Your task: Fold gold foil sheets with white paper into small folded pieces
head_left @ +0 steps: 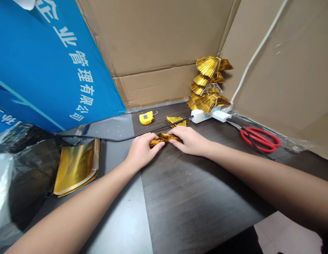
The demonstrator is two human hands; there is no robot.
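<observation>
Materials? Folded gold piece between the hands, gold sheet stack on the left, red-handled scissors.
The folded gold piece looks like thin metallised film: mirror-bright, sharply creased. The gold sheet stack seems similar, glossy with slightly curling edges, though a paper backing can't be ruled out. The scissors' handles look like glossy moulded red plastic.

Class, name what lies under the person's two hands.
Folded gold foil lies under the left hand and right hand, on the dark tabletop; its parts beneath the fingers are covered.

Glossy gold foil, matt corrugated cardboard, smooth dark wood-grain tabletop, glossy red plastic scissor handles
</observation>
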